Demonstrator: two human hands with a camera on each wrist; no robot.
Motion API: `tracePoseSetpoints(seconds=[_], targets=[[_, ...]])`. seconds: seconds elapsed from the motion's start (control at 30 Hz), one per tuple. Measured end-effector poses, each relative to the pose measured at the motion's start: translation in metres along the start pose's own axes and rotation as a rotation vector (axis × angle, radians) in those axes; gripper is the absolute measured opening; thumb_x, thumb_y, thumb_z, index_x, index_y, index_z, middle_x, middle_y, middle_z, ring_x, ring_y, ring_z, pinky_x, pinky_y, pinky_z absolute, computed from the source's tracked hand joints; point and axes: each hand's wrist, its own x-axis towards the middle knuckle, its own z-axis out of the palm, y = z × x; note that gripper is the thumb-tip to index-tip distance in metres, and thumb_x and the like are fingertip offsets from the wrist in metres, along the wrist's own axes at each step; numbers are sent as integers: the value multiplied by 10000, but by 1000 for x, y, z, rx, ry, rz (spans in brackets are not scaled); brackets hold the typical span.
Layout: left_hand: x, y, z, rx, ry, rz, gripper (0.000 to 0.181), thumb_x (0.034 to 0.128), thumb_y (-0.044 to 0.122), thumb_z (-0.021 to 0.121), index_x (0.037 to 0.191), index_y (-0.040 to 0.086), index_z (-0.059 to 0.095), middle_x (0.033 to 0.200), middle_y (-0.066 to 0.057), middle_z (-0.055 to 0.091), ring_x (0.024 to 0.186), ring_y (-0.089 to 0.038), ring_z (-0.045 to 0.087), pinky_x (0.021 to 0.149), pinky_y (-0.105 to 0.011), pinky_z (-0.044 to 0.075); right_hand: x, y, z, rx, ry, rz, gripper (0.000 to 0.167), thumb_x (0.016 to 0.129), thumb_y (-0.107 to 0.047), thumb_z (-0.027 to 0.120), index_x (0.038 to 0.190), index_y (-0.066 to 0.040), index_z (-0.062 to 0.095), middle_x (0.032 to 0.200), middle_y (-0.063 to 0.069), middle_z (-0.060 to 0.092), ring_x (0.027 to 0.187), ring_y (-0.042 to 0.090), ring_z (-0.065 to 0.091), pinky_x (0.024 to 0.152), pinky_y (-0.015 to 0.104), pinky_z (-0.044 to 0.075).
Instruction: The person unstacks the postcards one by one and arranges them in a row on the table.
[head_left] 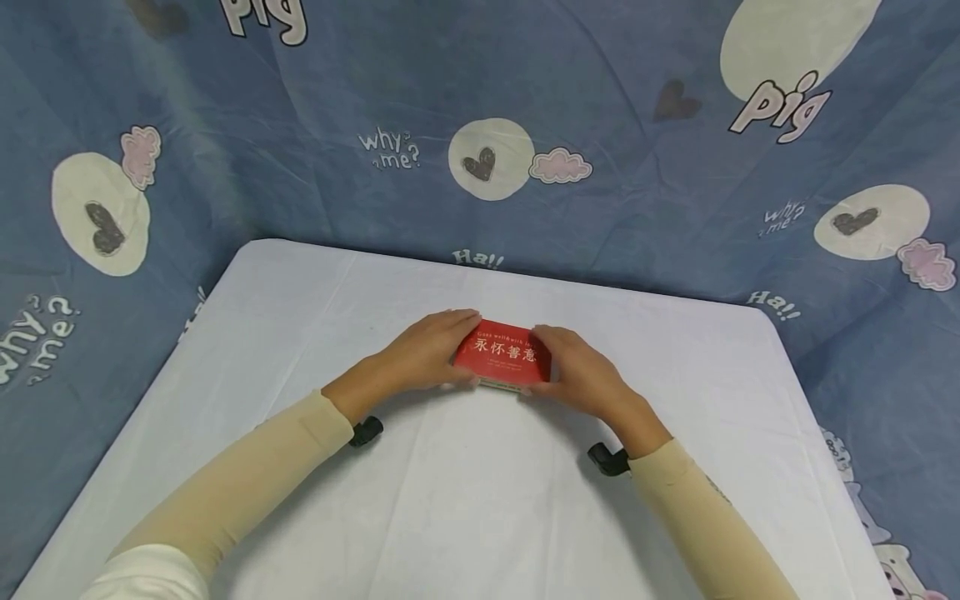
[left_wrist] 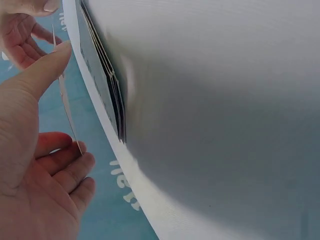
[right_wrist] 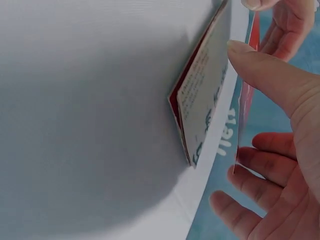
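In the head view a red card [head_left: 506, 350] with white lettering is held level over the middle of the table. My left hand [head_left: 429, 353] grips its left end, thumb on the near edge and fingers on the far edge. The right hand [head_left: 581, 367] holds the other end in the same way. Seen from the left wrist, the card [left_wrist: 69, 112] is a thin edge between thumb and fingers. Just beneath it, apart from it, lies a small stack of cards [left_wrist: 104, 70] on the table. In the right wrist view the top card of this stack [right_wrist: 201, 95] is pale with dark lettering.
A white cloth covers the table [head_left: 457, 500]. Behind and beside it hangs a blue printed curtain [head_left: 337, 192]. Dark wrist cameras [head_left: 367, 431] sit under both wrists, close to the tabletop.
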Motion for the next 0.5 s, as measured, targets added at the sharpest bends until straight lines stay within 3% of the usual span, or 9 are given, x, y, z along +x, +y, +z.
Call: tracePoseSetpoints(seconds=[0.5], targets=[[7,-11,-6,-36,51,-6,942,889,394,841,1612,24,363,1669,-115,349,1521,-306,341,1224,-479,324,15,0,-14,-14,-3,-7,849,859,-305,876,1561,-104,442,1569,86,486,1409,272,482,1066,514,513]])
